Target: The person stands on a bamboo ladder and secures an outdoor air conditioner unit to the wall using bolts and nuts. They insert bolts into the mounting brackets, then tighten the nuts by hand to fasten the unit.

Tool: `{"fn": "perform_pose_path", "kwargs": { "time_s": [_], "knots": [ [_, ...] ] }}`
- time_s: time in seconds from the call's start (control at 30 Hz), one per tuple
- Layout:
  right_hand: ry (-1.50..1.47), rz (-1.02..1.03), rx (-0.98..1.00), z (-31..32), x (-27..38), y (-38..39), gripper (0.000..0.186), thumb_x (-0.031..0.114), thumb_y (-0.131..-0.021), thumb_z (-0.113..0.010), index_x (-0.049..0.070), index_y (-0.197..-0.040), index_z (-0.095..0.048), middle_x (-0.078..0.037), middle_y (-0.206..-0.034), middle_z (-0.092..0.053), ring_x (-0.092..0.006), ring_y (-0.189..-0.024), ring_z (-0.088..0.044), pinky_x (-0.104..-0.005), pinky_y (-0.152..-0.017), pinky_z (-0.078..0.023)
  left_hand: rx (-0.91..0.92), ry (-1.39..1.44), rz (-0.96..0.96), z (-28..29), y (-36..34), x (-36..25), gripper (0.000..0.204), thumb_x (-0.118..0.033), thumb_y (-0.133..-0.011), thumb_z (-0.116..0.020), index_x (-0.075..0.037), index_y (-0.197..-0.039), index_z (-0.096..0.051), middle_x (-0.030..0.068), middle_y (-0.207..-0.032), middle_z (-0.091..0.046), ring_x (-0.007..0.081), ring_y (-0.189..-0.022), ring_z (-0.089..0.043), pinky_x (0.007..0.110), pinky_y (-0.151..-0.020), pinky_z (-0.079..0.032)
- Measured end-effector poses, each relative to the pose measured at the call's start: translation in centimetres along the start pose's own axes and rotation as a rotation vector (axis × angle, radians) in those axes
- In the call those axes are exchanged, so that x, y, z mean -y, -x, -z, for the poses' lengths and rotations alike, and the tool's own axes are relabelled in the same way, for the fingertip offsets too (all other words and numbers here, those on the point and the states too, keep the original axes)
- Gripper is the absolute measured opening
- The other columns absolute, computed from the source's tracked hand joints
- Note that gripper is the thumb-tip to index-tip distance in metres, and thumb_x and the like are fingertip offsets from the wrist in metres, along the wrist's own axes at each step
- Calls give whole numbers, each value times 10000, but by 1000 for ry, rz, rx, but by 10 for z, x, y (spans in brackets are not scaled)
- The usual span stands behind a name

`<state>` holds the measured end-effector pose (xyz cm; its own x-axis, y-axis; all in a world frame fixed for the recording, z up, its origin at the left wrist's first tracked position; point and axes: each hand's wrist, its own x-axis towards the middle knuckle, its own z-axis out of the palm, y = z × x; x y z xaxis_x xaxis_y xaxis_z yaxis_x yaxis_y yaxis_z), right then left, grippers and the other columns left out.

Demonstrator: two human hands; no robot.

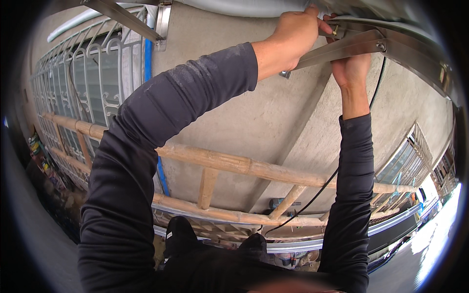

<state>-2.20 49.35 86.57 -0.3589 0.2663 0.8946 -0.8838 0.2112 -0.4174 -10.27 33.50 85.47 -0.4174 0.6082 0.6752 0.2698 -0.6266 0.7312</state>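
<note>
A metal wall bracket with a diagonal brace is overhead at the upper right. My left hand is raised to its near end, fingers curled closed. A fingertip lies close to a small brass-coloured bolt in the bracket; what the fingers pinch, if anything, is hidden. My right hand reaches up behind the brace, palm and wrist showing below it. Most of its fingers are covered by the metal. A small metal fastener shows just under my left hand.
A bamboo rail with posts crosses below my arms, along a plastered wall. A black cable hangs beside my right forearm. To the left are a barred window, a blue pipe and another metal bracket.
</note>
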Motion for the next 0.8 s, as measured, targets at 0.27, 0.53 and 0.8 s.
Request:
{"fn": "perform_pose_path", "kwargs": {
  "time_s": [0.27, 0.53, 0.8],
  "knots": [
    [8, 55, 47, -11, 3, 8, 450, 382, -1093, -437, 30, -1345, -559, -146, -1324, -650, -257, -1225, -595, -376, -1048, -447, 113, 59, -26, 3, -7, 11, 607, -514, -1108, -299, 1, -1164, -616, -21, -709, -420, 97, -635, -332, 282, -562, -294],
    [20, 83, 115, -11, 3, 8, 437, 372, -1096, -430, 35, -1340, -565, -138, -1319, -654, -239, -1210, -595, -371, -1026, -456, 61, 303, -1, 4, -16, 16, 497, -447, -1100, -423, -28, -1016, -677, -59, -605, -363, 86, -463, -273, 300, -433, -212],
    [40, 54, 70, -11, 2, 8, 478, 390, -1083, -436, 36, -1391, -528, -155, -1364, -619, -277, -1292, -563, -429, -1130, -395, 143, 136, 46, 8, -13, 8, 698, -541, -1105, -263, -13, -1028, -713, -24, -727, -375, 101, -652, -300, 283, -598, -316]
  ]
}}
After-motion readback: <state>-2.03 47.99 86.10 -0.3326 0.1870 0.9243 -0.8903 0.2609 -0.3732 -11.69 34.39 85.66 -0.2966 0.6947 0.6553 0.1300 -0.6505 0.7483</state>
